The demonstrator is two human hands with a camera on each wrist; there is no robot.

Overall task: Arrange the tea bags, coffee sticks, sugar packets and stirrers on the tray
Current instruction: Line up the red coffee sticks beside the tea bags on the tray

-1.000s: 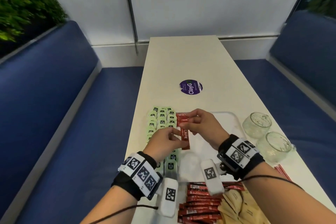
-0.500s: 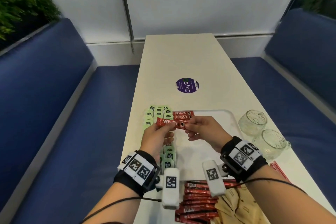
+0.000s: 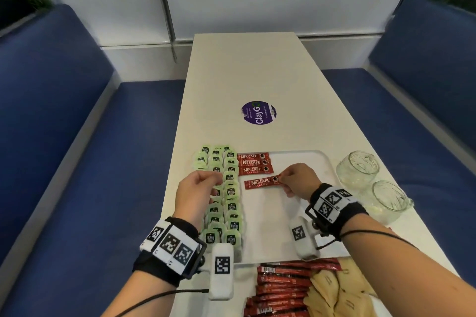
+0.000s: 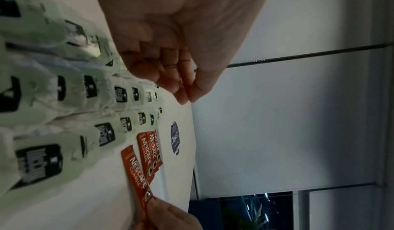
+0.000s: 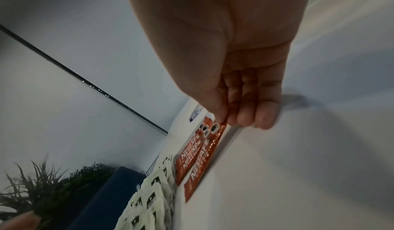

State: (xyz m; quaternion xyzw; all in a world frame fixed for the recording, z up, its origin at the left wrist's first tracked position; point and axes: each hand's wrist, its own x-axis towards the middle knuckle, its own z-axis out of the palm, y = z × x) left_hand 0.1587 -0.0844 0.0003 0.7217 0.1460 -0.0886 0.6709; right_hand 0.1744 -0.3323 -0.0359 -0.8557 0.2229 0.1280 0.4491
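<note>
White table before me: tea bags fill the tray, three coffee sticks laid, my right hand pinching a fourth stick, left hand loosely curled, empty; sugar packets wait.

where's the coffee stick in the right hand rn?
Head view: the coffee stick hangs over the white tray, pinched at its right end by the right hand, just below the three laid sticks and right of the tea bags.

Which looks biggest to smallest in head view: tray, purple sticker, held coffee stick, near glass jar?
1. tray
2. near glass jar
3. Purple sticker and held coffee stick, pinched by the right hand: too alike to rank; the sticker lies farther from the camera.
</note>
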